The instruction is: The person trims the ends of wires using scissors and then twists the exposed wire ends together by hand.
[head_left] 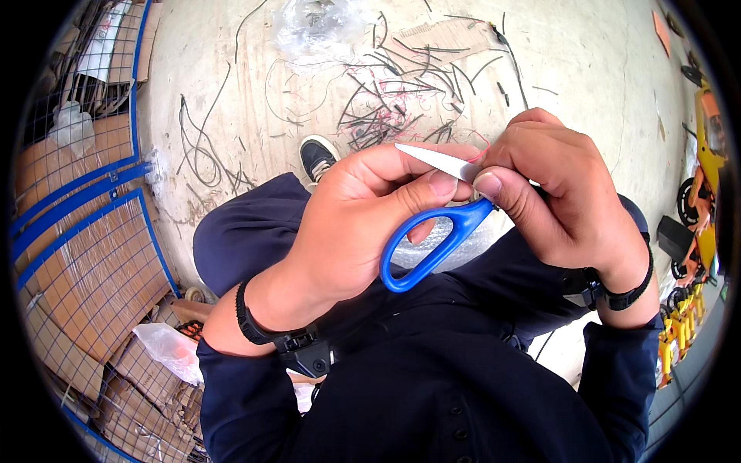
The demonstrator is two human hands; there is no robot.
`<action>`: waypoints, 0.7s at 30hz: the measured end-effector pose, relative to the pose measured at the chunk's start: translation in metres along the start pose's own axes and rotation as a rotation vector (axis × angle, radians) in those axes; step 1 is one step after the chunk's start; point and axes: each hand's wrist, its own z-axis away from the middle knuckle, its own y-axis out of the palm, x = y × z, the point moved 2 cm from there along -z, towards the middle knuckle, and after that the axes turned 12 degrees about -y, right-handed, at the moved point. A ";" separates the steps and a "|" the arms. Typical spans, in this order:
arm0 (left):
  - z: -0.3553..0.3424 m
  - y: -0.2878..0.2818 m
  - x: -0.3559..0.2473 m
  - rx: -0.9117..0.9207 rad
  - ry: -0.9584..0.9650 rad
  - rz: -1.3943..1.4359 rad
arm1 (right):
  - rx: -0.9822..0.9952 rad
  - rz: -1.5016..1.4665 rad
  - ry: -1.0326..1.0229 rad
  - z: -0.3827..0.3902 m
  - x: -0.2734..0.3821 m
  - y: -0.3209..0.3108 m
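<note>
A pair of scissors [421,258] with blue handles lies across my two hands above my lap, its bare blade pointing up and to the left. My left hand [340,208] is closed on it, thumb against the blade and fingers behind. Closed in a pinch by the pivot, my right hand [559,189] has its thumb tip at the base of the blade. A thin red wire [483,147] curves out between the hands by the right fingers. The fingers hide the wire's ends and part of the scissors.
Cut black cable pieces and red wire scraps [386,116] litter the floor ahead, beside flat cardboard [444,38] and a clear plastic bag [320,27]. A blue mesh cage [85,177] holding cardboard stands at left. Yellow and black equipment [704,185] lines the right.
</note>
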 end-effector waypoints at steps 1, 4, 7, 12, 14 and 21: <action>0.000 0.000 0.000 -0.007 0.005 -0.012 | 0.002 -0.001 -0.005 0.000 0.000 0.000; 0.001 0.000 0.000 -0.010 0.013 -0.033 | -0.001 -0.006 -0.012 0.000 0.001 0.001; 0.001 0.001 -0.001 0.008 0.013 -0.022 | -0.011 -0.015 0.000 0.000 0.002 0.002; 0.001 0.001 -0.001 0.004 0.019 0.008 | -0.030 -0.033 0.011 -0.001 0.002 0.003; 0.001 0.002 -0.002 -0.023 0.014 -0.001 | -0.057 -0.032 -0.009 -0.001 0.002 0.004; 0.002 0.002 -0.002 -0.030 0.017 -0.017 | -0.014 -0.001 0.031 0.000 0.004 0.001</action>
